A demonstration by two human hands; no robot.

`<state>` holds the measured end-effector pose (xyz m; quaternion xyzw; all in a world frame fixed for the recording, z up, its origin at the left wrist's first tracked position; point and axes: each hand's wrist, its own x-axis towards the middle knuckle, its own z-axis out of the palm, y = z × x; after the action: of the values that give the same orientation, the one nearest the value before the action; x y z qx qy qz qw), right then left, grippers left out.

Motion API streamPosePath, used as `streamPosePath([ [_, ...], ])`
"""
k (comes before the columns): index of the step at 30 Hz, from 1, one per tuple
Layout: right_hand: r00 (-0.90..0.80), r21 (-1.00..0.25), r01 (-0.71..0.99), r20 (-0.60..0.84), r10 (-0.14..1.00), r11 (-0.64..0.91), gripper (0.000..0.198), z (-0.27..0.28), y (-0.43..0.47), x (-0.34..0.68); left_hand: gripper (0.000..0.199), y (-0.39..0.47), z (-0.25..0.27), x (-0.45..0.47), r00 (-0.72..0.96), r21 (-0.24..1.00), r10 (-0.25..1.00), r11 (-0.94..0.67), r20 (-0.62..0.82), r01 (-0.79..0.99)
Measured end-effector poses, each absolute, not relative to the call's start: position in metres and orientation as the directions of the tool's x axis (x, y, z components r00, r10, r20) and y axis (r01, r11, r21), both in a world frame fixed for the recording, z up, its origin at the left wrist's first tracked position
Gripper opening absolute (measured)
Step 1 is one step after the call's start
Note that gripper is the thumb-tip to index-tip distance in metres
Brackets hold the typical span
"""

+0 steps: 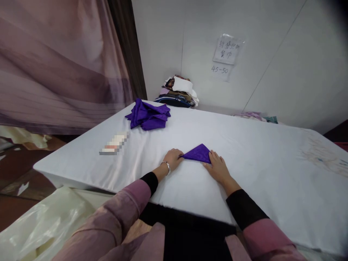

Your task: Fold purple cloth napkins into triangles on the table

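A purple cloth napkin (199, 153) lies folded into a triangle on the white-covered table (258, 156), its peak pointing away from me. My left hand (173, 158), with a silver bracelet at the wrist, is closed on the narrow left corner. At the right corner, my right hand (219, 169) grips the cloth, thumb on the near edge and fingers along the right side. Cloth under the fingers is hidden. Farther back on the left sits a loose heap of purple napkins (149, 115).
A pixelated flat object (114, 144) lies on the table's left part. Folded clothes (179, 90) are piled beyond the far edge, by a wall with paper signs (227, 50). A pinkish curtain (62, 65) hangs at left; plastic sheeting (54, 221) lies below.
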<state>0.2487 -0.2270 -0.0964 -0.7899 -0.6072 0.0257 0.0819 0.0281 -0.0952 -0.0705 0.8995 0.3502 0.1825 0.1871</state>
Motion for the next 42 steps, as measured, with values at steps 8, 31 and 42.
streamPosePath([
  [8, 0.258, -0.158, 0.957, 0.064, 0.964, -0.246, 0.069, -0.095, -0.230, 0.248, 0.015, -0.098, -0.072, 0.033, 0.646, 0.441, 0.742, -0.648, 0.179, 0.621],
  [31, 0.250, -0.154, 0.959, 0.054, 0.967, -0.239, 0.071, -0.094, -0.230, 0.246, 0.016, -0.097, -0.071, 0.032, 0.709, 0.436, 0.669, -0.719, 0.223, 0.542],
  [42, 0.253, -0.160, 0.957, 0.053, 0.966, -0.242, 0.070, -0.094, -0.231, 0.247, 0.017, -0.096, -0.072, 0.034, 0.641, 0.494, 0.748, -0.628, 0.169, 0.602],
])
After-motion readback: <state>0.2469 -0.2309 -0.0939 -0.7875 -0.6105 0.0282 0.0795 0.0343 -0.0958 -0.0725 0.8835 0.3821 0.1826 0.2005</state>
